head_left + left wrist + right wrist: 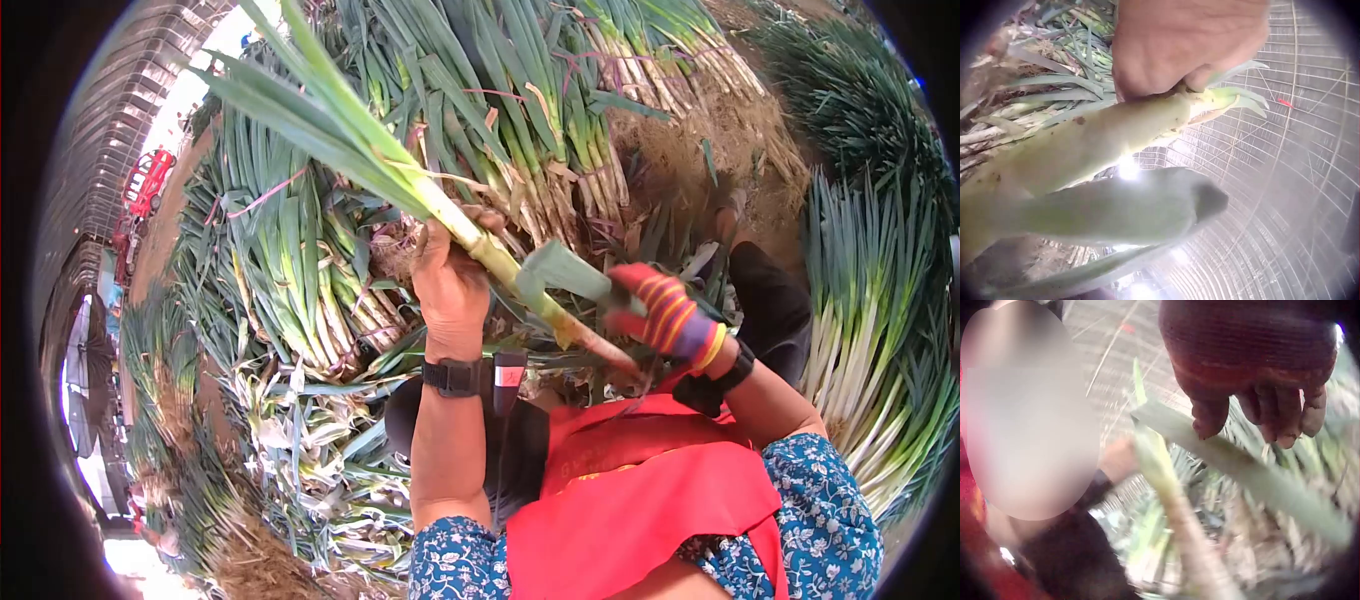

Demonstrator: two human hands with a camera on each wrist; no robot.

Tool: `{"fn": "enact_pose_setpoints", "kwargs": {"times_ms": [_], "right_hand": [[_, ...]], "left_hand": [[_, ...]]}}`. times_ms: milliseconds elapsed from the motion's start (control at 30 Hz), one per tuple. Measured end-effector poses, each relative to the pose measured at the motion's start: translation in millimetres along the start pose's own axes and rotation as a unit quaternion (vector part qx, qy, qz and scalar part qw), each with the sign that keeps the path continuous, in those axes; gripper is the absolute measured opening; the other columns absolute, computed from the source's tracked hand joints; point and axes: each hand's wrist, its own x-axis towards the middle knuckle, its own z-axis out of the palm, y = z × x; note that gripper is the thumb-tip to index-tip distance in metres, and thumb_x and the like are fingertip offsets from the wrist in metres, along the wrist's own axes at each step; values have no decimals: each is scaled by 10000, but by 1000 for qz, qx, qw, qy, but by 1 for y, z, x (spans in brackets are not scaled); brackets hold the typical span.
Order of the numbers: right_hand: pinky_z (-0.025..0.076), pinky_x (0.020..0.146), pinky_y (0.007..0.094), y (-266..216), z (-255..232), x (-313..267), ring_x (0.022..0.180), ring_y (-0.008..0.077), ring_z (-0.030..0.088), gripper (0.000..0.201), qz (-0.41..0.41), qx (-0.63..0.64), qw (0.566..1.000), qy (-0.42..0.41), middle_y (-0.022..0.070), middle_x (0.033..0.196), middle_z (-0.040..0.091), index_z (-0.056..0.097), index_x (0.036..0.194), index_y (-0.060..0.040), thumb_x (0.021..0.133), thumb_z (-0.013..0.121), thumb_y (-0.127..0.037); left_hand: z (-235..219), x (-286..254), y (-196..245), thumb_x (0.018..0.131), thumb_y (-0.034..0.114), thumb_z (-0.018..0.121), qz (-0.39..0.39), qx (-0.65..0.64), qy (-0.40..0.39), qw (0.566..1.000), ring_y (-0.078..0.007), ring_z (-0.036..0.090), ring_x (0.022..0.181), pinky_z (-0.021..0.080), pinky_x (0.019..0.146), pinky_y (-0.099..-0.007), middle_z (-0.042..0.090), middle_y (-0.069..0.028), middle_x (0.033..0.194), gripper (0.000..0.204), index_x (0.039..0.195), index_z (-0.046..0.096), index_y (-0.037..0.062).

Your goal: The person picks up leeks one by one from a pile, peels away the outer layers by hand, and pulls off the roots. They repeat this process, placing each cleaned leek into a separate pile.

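Observation:
A thick leek (470, 235) slants across the head view, green leaves at upper left and pale lower stalk toward the right hand. My bare left hand (452, 285) grips it around the middle; the left wrist view shows the fingers wrapped over the stalk (1104, 137). A broad leaf (562, 272) bends away from the stalk toward my right hand (665, 315), which wears a striped red, yellow and purple glove. In the right wrist view the thumb tip lies at this leaf's edge (1229, 453), while the other fingers (1288, 419) hang loosely apart from it.
Tied leek bundles (530, 150) lie in front with roots toward me. Loose peeled leaves (320, 460) cover the ground at left. More leeks (860, 310) stand at right. A red apron (640, 480) covers the lap, and a red vehicle (148, 185) shows far left.

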Motion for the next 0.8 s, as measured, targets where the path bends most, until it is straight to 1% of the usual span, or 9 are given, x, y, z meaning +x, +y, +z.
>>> {"fn": "enact_pose_setpoints", "kwargs": {"times_ms": [67,133,200,267,333,367,467,667,800], "right_hand": [[410,872,414,-11,23,-6,1018,355,527,664,-27,-108,993,-38,178,1104,555,459,1221,-27,698,736,-330],[459,809,365,22,56,-9,932,335,585,576,-90,-123,988,13,175,994,609,534,1148,-10,696,743,-299],[476,772,325,38,65,-3,891,306,616,546,97,305,945,-72,168,904,640,572,1102,7,691,745,-309],[484,688,346,31,60,-2,798,324,621,465,111,263,957,-56,173,803,632,591,1012,2,710,722,-326],[465,571,394,20,56,0,667,360,591,337,-4,-58,998,39,183,726,598,580,888,-20,735,703,-294],[436,489,368,16,55,3,544,337,559,297,-65,-126,987,75,135,627,562,573,888,-40,746,705,-265],[433,499,418,3,56,7,585,369,553,288,-61,-137,988,27,177,656,553,519,812,-52,750,681,-282],[424,498,395,24,42,30,610,296,554,282,-186,-243,952,22,81,691,523,472,829,-94,695,657,-260],[415,514,376,17,26,45,575,272,533,310,-253,-303,918,49,53,666,501,460,834,-95,703,636,-314]], "left_hand": [[0,6,0,937,281,469,-3,-72,34,997,-233,568,847,451,836,-418,595,-110,907,332,1114,469,0],[-11,11,-2,967,351,364,-2,-20,51,999,-268,573,804,507,671,-373,558,-131,933,377,1017,480,-4],[-7,12,2,955,385,386,-37,-8,47,998,-268,582,766,519,595,-397,566,-139,916,401,1018,486,2],[2,9,-2,936,368,449,-34,-3,80,996,-243,583,768,510,671,-388,575,-109,894,364,1030,483,18],[2,2,-19,916,351,511,-36,0,116,993,-218,583,770,501,747,-379,584,-80,873,343,1041,479,34],[-10,2,-34,912,368,510,-20,32,117,992,-228,582,692,509,635,-392,582,-93,803,340,1005,495,41],[-20,6,-33,899,351,538,-2,73,147,986,-217,565,540,509,507,-399,574,-78,686,281,936,515,73],[1,-8,-5,877,393,569,-235,59,105,964,-146,488,453,432,443,-313,527,-38,639,315,897,500,86],[-5,-8,-1,897,398,535,-247,55,96,963,-123,457,471,381,444,-285,491,-22,614,317,921,487,86]]}}
